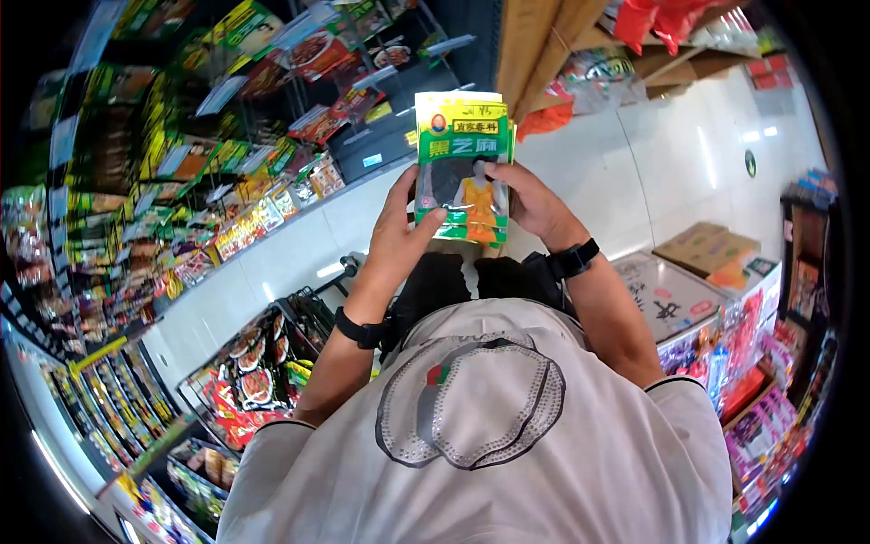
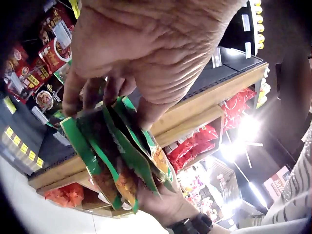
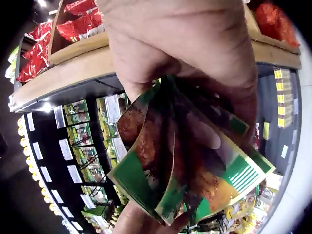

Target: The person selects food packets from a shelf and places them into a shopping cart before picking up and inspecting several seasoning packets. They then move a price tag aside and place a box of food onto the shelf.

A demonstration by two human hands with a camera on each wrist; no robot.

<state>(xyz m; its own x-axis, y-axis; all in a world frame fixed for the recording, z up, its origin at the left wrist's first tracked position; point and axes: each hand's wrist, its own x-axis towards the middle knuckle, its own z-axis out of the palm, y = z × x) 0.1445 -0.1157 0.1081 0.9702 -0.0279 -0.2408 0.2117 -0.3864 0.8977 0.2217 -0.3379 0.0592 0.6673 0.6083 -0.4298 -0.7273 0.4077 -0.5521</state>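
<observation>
Nearest the head camera is the person's white shirt, with a black wristband on each forearm. Just beyond the shirt, both hands are raised and hold a small stack of green packets between them. The left hand grips the stack's left edge: its thumb lies across the front face and its fingers curl behind the packets. The right hand closes on the right edge, thumb on the front, fingers wrapped round the back. The wrist views show several flat packets fanned slightly apart at the lower ends, with green borders and an orange-brown picture. Left of the packets and below them stands a wire basket of red bags. Farther left of the packets run shelves crowded with goods, and right of them sit cardboard boxes on a white tiled floor.
</observation>
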